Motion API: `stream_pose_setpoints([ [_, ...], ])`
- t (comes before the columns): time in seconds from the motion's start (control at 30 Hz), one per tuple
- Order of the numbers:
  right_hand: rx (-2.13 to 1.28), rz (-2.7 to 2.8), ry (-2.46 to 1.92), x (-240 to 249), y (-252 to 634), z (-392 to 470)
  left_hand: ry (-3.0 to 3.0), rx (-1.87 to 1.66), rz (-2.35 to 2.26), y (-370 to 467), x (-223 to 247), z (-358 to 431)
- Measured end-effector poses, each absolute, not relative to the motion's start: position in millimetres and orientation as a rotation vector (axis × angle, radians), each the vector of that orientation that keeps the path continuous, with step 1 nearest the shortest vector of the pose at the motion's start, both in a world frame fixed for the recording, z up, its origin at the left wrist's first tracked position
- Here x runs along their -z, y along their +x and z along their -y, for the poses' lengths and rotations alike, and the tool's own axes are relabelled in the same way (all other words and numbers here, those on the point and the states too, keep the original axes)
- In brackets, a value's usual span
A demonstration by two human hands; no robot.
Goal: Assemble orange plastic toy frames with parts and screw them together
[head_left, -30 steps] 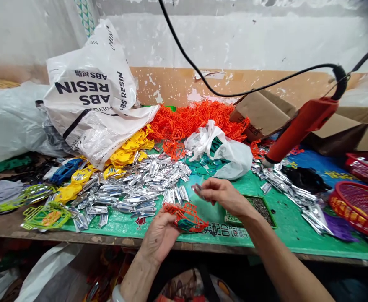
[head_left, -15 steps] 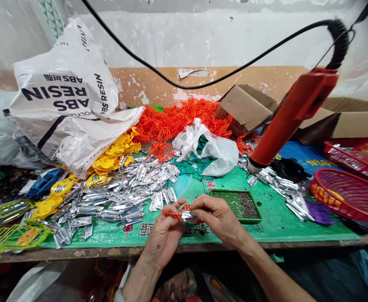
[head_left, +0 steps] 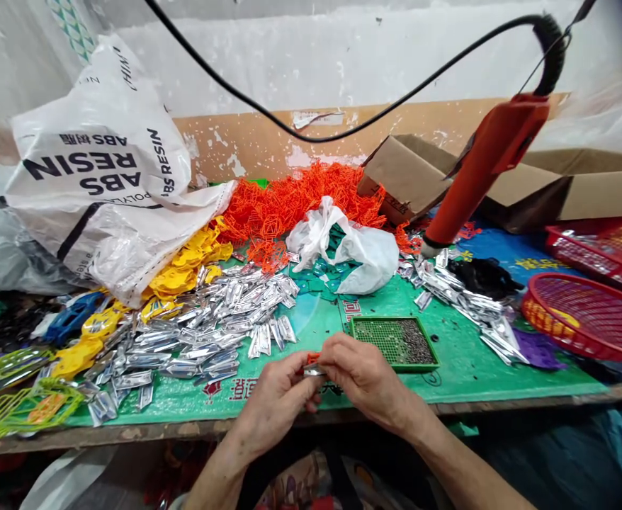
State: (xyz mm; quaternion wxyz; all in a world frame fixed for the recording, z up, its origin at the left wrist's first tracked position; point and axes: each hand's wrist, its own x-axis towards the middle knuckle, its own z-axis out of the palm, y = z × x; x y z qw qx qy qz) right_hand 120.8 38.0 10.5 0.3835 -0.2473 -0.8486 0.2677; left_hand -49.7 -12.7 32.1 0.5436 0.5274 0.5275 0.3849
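Note:
Both hands meet over the front of the green-covered bench. My left hand [head_left: 279,397] is closed around an orange plastic frame [head_left: 311,359], most of it hidden by fingers. My right hand [head_left: 364,372] pinches a small silver piece [head_left: 315,370] against that frame. Just behind my right hand lies a green tray [head_left: 390,365] with small dark screws [head_left: 416,343] heaped toward its right side. Left of the hands spreads a pile of silver pieces [head_left: 199,347]. A heap of orange frames [head_left: 305,202] stands at the back.
An orange-red electric screwdriver [head_left: 481,173] hangs on a black cable [head_left: 311,139] at the right. A white resin bag [head_left: 114,205] leans at the left over yellow parts [head_left: 183,265]. Red baskets [head_left: 581,312], cardboard boxes [head_left: 411,177] and a white plastic bag [head_left: 364,255] are also there.
My left hand has turned over, its palm now facing down and inward, fingers closed round the orange frame. Both hands are closer together. The whole view has shifted slightly.

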Motion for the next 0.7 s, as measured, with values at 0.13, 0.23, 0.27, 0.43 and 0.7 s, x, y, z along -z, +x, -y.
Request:
stream_pose_setpoints([
  [0.13, -0.336, 2.206, -0.653, -21, 133, -32, 1.322, -0.981, -1.242, -46, -28, 12],
  [0.23, -0.213, 2.195, -0.718, -28, 143, -28, 1.411, -1.050, -1.304, -43, -26, 16],
  [0.27, -0.209, 2.180, -0.734, -28, 145, -27, 1.422, -1.081, -1.313, -41, -26, 17],
  [0.43, -0.312, 2.100, -0.733, -19, 148, -24, 1.472, -1.190, -1.283, -38, -20, 19],
  [0.7, -0.365, 2.034, -0.651, -7, 152, -17, 1.554, -1.189, -1.309, -46, 2, 23],
])
